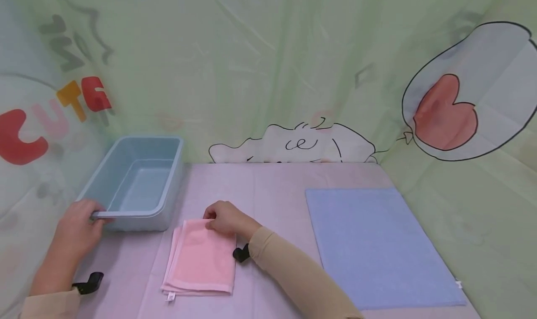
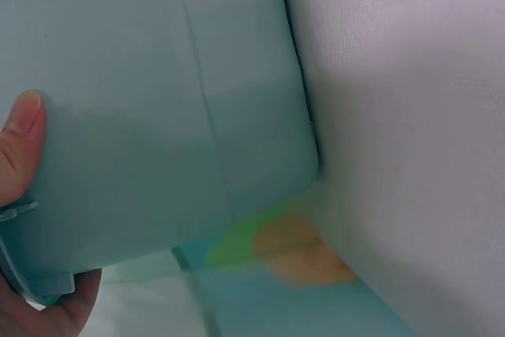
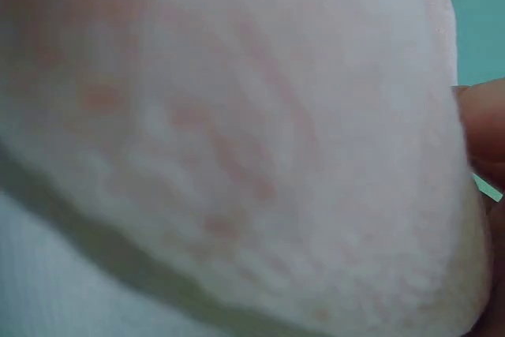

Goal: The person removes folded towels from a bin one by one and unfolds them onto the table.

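At the left of the head view, my left hand grips the near rim of a light blue plastic basin, with nothing visible inside. The left wrist view has the thumb against the basin's outer wall and fingers curled under its rim. A folded pink towel lies right of the basin, its white label at the near left corner. My right hand pinches this towel at its far edge. Close up and blurred, the towel fills most of the right wrist view, the holding fingers at the right edge.
A blue cloth is spread flat on the right side of the lilac-covered table. Printed hangings with cartoon drawings and letters enclose the back and both sides. Black wrist mounts stick out near both sleeves.
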`<state>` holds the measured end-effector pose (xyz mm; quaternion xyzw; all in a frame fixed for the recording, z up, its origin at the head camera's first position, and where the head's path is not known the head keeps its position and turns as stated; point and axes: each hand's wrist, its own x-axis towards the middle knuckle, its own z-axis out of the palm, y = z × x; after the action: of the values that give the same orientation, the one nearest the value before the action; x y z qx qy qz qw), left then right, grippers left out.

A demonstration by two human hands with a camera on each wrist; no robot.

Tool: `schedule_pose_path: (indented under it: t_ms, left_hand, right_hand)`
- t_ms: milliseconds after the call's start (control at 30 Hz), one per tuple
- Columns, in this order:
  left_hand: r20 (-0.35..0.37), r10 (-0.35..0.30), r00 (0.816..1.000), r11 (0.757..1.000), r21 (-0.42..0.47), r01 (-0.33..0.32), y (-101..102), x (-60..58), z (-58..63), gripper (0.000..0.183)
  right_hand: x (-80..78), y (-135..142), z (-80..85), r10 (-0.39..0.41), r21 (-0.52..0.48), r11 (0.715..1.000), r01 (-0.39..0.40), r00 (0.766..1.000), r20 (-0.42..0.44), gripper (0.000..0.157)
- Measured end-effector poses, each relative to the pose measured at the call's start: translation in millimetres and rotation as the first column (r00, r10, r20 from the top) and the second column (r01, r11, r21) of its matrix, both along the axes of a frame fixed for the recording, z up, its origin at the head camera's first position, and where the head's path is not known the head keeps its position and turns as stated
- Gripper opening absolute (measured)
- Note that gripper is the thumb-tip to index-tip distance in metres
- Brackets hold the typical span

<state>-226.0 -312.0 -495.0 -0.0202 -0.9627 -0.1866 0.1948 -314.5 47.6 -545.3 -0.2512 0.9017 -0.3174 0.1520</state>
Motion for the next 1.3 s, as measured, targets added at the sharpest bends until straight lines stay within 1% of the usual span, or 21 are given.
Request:
schedule_pose_path:
  t_ms: [133, 300, 567, 733, 800, 833, 933, 1033, 1100, 1167, 1233, 1300]
  left_hand:
    - [-0.01, 0.01, 1.0, 1.0, -0.009, -0.01, -2.6, 1.4, -0.8, 0.032]
    - [-0.017, 0.007, 1.0, 1.0, -0.01, -0.007, -4.9, 3.6, 1.3, 0.032]
    - [0.018, 0.037, 0.999, 0.999, -0.011, -0.037, -2.5, 4.9, 4.3, 0.033]
    - [-0.069, 0.0, 0.998, 0.997, -0.078, -0.005, -1.9, 6.4, 2.5, 0.039]
    - [-0.116, -0.004, 0.993, 0.994, -0.107, -0.008, 0.7, 8.6, 2.1, 0.043]
    - [-0.128, 0.003, 0.992, 0.993, -0.113, -0.017, 3.0, 10.3, 2.2, 0.044]
    - [-0.15, 0.02, 0.988, 0.994, -0.106, -0.036, 8.3, 14.7, 1.6, 0.047]
    - [-0.19, 0.016, 0.982, 0.997, -0.076, -0.031, 11.7, 18.5, -1.7, 0.05]
    - [-0.241, 0.0, 0.97, 0.998, -0.055, -0.013, 15.3, 21.8, -4.1, 0.053]
    - [-0.323, -0.03, 0.946, 0.999, -0.032, 0.021, 20.3, 25.3, -6.9, 0.052]
    - [-0.407, -0.048, 0.912, 0.999, -0.025, 0.041, 28.3, 29.5, -9.4, 0.049]
    - [-0.496, -0.057, 0.867, 0.998, -0.019, 0.055, 38.3, 34.0, -12.6, 0.046]
  right_hand:
    - [-0.1, -1.3, 0.6, -0.007, 0.017, 1.0, 0.008, 1.0, -0.028, 0.008]
    - [-0.3, -2.3, 0.9, -0.017, 0.037, 0.999, 0.018, 0.999, -0.032, 0.008]
    - [-2.9, -4.0, -2.5, -0.016, 0.054, 0.998, 0.019, 0.998, -0.056, 0.006]
    - [-6.4, -4.6, -4.3, -0.009, 0.057, 0.998, 0.013, 0.998, -0.067, 0.005]
    - [-8.2, -4.8, -5.1, -0.006, 0.063, 0.998, 0.01, 0.997, -0.072, 0.004]
    - [-9.1, -4.9, -5.4, -0.006, 0.065, 0.998, 0.011, 0.997, -0.077, 0.004]
    - [-10.2, -5.2, -5.8, -0.01, 0.075, 0.997, 0.018, 0.995, -0.095, 0.004]
    - [-9.2, -5.8, -4.2, -0.025, 0.083, 0.996, 0.034, 0.995, -0.099, 0.005]
    - [-8.0, -6.4, -2.7, -0.027, 0.093, 0.995, 0.035, 0.996, -0.091, 0.003]
    - [-7.0, -7.1, -0.8, -0.028, 0.102, 0.994, 0.037, 0.996, -0.084, 0.004]
    - [-6.4, -7.7, 0.6, -0.03, 0.104, 0.994, 0.038, 0.996, -0.082, 0.003]
    - [-6.4, -8.3, 1.7, -0.037, 0.099, 0.994, 0.046, 0.995, -0.088, 0.004]
